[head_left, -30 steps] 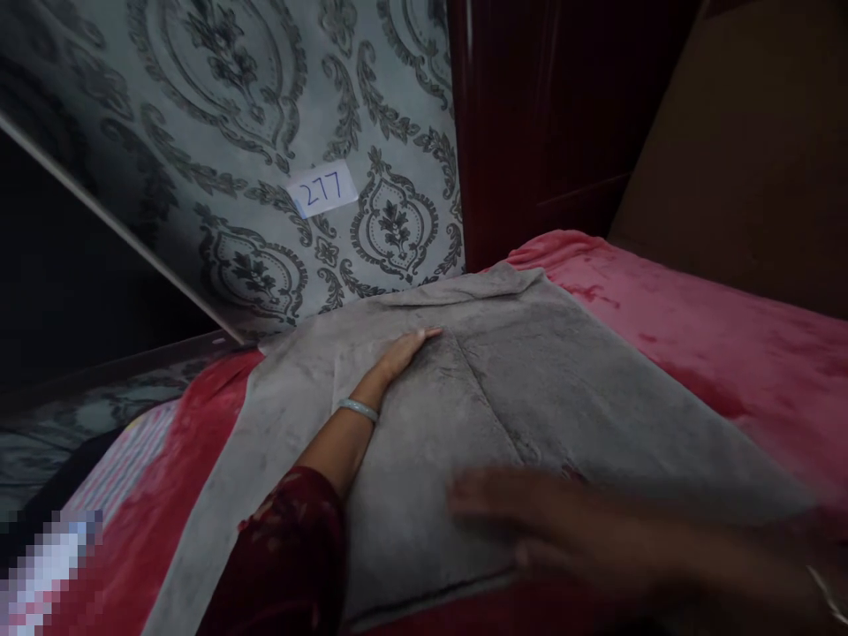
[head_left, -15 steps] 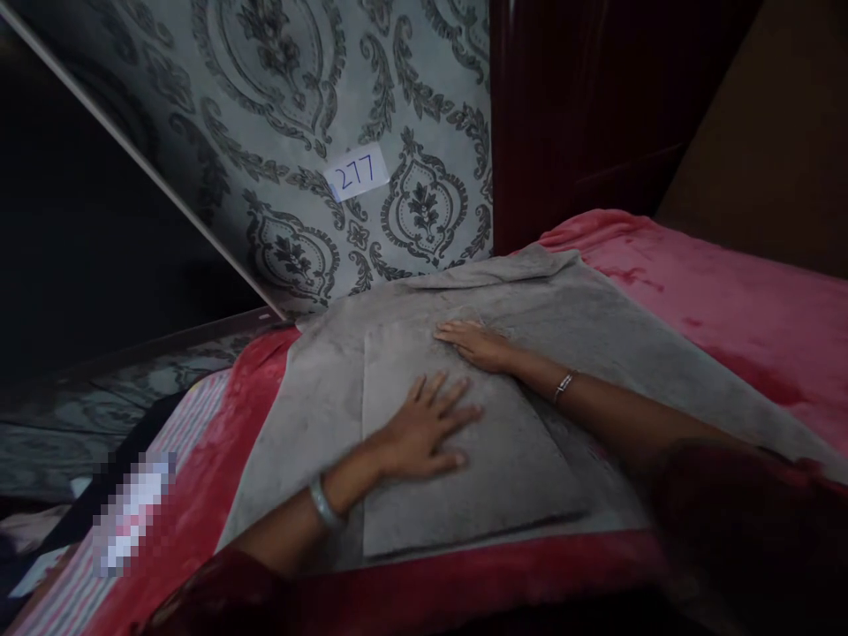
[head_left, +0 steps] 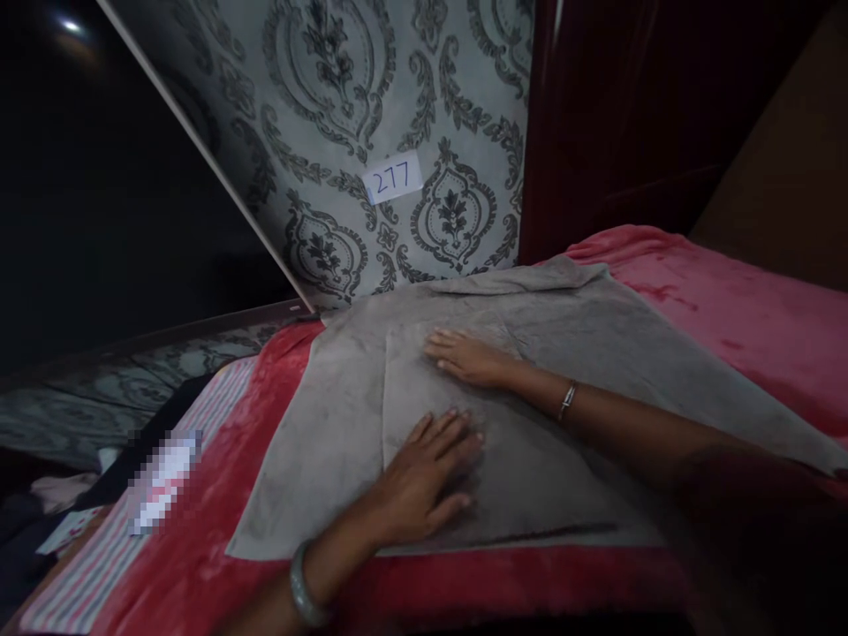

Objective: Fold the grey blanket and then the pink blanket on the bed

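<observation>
A large grey plush cloth lies spread out, its far edge folded over and rumpled. On its middle rests a flat rectangular grey piece of similar fabric, with a dark line along its near edge. My left hand lies palm down with fingers spread on the near left part of this piece. Farther back, my right hand is flat on the piece's upper part, fingers stretched to the left. Neither hand grips anything.
Under the cloth is a red and pink blanket. Striped fabric shows at the left. Behind stand a patterned wall with a paper marked 277, a dark panel, and a dark red upright surface.
My left hand has slid toward me over the grey piece. My right hand has shifted slightly left across it. The camera view has turned a little to the left.
</observation>
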Motion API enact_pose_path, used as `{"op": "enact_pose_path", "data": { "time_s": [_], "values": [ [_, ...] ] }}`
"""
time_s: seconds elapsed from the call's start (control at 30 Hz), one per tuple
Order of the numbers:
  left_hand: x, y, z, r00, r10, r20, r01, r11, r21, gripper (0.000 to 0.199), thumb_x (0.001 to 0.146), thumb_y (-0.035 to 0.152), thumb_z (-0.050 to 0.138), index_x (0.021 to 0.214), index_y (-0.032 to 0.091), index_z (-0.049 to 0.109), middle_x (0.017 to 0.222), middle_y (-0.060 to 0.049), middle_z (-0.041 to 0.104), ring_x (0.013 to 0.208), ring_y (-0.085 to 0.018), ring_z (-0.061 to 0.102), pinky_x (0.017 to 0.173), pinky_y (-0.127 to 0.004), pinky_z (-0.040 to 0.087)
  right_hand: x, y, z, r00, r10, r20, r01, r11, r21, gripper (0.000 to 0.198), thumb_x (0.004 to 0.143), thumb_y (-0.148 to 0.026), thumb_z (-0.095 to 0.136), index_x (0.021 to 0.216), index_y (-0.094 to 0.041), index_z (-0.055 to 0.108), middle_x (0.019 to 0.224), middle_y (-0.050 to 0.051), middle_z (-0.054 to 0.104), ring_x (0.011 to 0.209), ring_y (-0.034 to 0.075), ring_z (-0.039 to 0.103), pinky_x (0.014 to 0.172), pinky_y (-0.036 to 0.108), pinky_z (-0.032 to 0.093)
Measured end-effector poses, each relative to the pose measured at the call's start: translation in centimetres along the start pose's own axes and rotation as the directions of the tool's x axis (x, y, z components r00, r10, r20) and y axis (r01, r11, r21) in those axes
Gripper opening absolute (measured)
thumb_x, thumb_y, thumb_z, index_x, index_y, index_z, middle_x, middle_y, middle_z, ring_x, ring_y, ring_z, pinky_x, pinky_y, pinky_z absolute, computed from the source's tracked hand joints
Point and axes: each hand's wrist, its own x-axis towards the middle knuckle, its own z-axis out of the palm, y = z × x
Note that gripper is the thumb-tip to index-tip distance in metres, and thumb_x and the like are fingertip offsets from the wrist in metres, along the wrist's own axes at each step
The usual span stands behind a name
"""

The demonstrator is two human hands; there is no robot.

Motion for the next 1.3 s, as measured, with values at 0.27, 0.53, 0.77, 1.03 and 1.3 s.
{"op": "enact_pose_path", "data": {
  "time_s": [0.27,0.53,0.77,1.03,1.3],
  "values": [
    [-0.5,0.5,1.6,0.996,0.019,0.091,-0.029,0.994,0.102,0.074,0.093,0.042,0.063,0.158,0.036,0.029,0.169,-0.003,0.017,0.157,-0.033,0.008,0.124,-0.065,0.006,1.2,-1.4,1.4,0.982,-0.042,0.186,0.037,0.999,0.027,0.06,0.105,-0.046,0.036,0.161,-0.028,0.028,0.168,0.008,0.018,0.155,0.032,0.009,0.122,0.061,0.01],
    [-1.0,0.2,1.7,0.998,0.046,0.053,-0.05,0.996,0.077,0.069,0.098,0.051,0.051,0.16,0.039,0.021,0.17,0.001,0.013,0.157,-0.03,0.008,0.125,-0.063,0.005,5.2,-0.5,1.5,0.976,-0.09,0.197,0.089,0.996,0.012,0.065,0.104,-0.058,0.033,0.161,-0.029,0.026,0.168,0.008,0.016,0.155,0.034,0.008,0.12,0.066,0.006],
    [-1.2,-0.1,1.8,0.997,0.073,0.038,-0.076,0.995,0.071,0.069,0.099,0.053,0.047,0.16,0.039,0.019,0.17,0.001,0.012,0.157,-0.03,0.01,0.125,-0.061,0.008,8.4,-1.4,2.8,0.98,-0.072,0.184,0.082,0.996,-0.045,0.066,0.103,-0.057,0.036,0.16,-0.025,0.031,0.166,0.011,0.023,0.154,0.034,0.013,0.12,0.066,0.01],
    [-1.1,0.2,1.4,0.999,0.045,0.027,-0.046,0.998,0.031,0.066,0.099,0.054,0.049,0.159,0.04,0.025,0.169,0.0,0.018,0.156,-0.03,0.013,0.125,-0.063,0.009,11.3,-3.1,3.2,0.979,0.042,0.199,-0.028,0.997,-0.074,0.059,0.103,-0.049,0.035,0.156,-0.023,0.04,0.162,0.009,0.034,0.152,0.033,0.022,0.121,0.064,0.015],
    [-1.2,-0.5,1.9,0.999,0.017,-0.03,-0.017,1.0,-0.02,0.05,0.1,0.04,0.046,0.15,0.03,0.047,0.163,-0.004,0.037,0.154,-0.025,0.026,0.126,-0.054,0.013,6.4,-2.8,0.8,0.992,0.103,0.072,-0.092,0.985,-0.148,0.063,0.103,-0.051,0.038,0.159,-0.022,0.034,0.165,0.015,0.026,0.153,0.034,0.017,0.12,0.065,0.014]
  ]
}}
